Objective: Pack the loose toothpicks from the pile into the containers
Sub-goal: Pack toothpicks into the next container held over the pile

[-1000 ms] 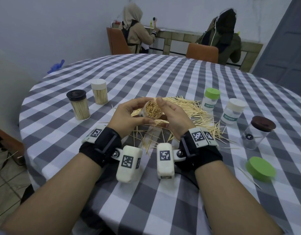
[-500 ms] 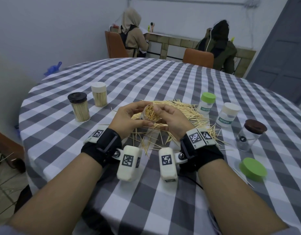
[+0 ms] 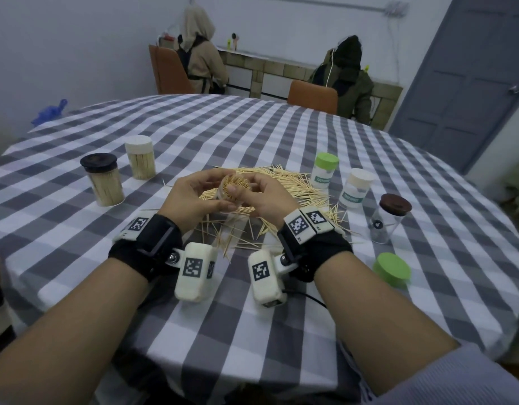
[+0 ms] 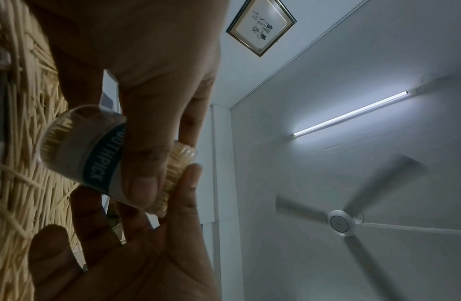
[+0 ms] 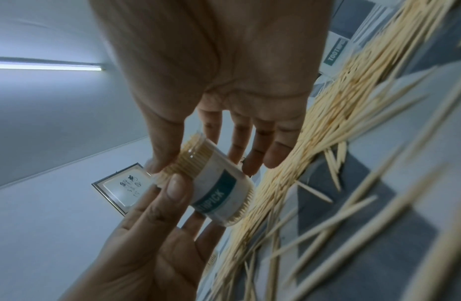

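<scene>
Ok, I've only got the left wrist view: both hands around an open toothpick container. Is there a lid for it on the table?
Observer: The head view shows a loose green lid lying flat, right of the right hand. I can't tell whether it fits the held container.
Operator: Any containers still unfilled?
Observer: A clear brown-lidded jar beside that lid looks nearly empty.
Operator: And finished ones?
Observer: Two capped full jars stand left of the left hand: black-capped jar, white-capped jar.
</scene>
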